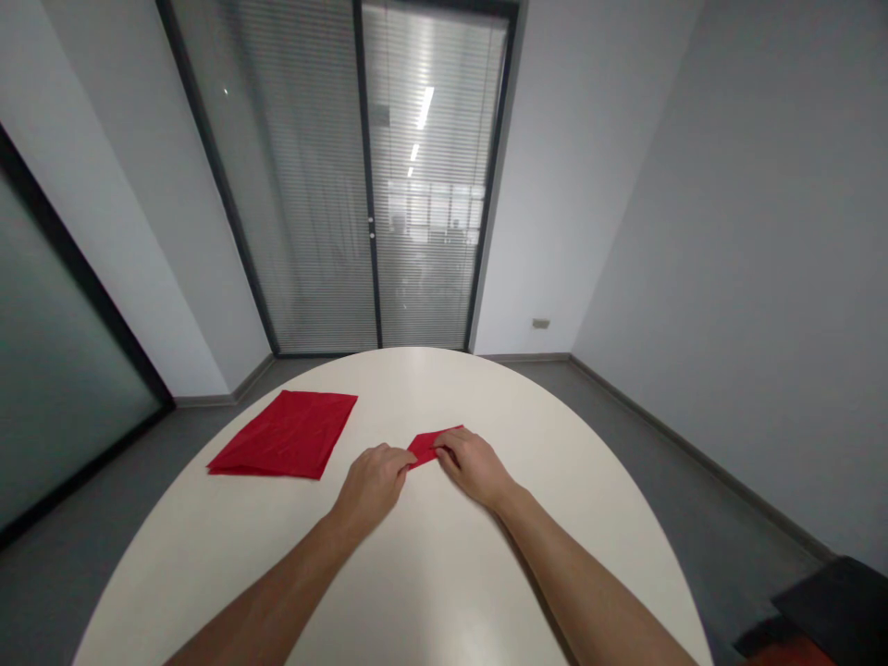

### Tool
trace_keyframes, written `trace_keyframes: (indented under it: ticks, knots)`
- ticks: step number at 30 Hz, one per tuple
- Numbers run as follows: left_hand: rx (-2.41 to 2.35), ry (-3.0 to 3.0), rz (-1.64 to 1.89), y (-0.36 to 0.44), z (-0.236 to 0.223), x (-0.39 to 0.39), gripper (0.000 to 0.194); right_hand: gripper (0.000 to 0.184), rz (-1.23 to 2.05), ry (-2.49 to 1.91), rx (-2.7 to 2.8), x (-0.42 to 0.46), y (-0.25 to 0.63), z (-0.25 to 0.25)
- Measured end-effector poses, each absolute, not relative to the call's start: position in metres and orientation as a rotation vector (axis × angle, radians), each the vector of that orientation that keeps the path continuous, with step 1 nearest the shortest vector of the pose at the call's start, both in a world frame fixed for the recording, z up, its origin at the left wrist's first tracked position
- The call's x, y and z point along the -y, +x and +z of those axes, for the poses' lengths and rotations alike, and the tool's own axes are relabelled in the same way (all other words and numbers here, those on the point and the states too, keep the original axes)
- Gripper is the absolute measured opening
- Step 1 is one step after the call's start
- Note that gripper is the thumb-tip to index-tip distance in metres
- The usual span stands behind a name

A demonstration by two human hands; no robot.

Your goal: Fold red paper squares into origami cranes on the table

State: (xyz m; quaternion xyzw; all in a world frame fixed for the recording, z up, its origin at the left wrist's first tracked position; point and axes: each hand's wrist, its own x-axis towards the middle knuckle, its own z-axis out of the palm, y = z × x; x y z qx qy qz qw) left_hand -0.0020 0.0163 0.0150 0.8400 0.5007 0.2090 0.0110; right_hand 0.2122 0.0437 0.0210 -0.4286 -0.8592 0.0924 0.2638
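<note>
A small folded red cloth (pixel 426 444) lies on the round white table (pixel 430 573) near its middle. My left hand (pixel 371 486) rests on the table with its fingertips pinched on the cloth's near left corner. My right hand (pixel 475 467) lies over the cloth's right part, fingers curled down onto it. Most of the small cloth is hidden under the two hands. A larger pile of flat red cloths (pixel 288 433) lies to the left, apart from both hands.
The table's far edge curves round just beyond the cloths. Behind it are a glass door with blinds (pixel 375 185), grey walls and grey floor. A dark object (pixel 832 606) sits on the floor at the lower right.
</note>
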Motion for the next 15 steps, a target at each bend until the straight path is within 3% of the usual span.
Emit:
trace_keyframes:
  ticks: [15]
  knots:
    - [-1.473, 2.639, 0.754, -0.001, 0.014, -0.012, 0.033, 0.026, 0.096, -1.183, 2.422, -0.036, 0.206, 0.024]
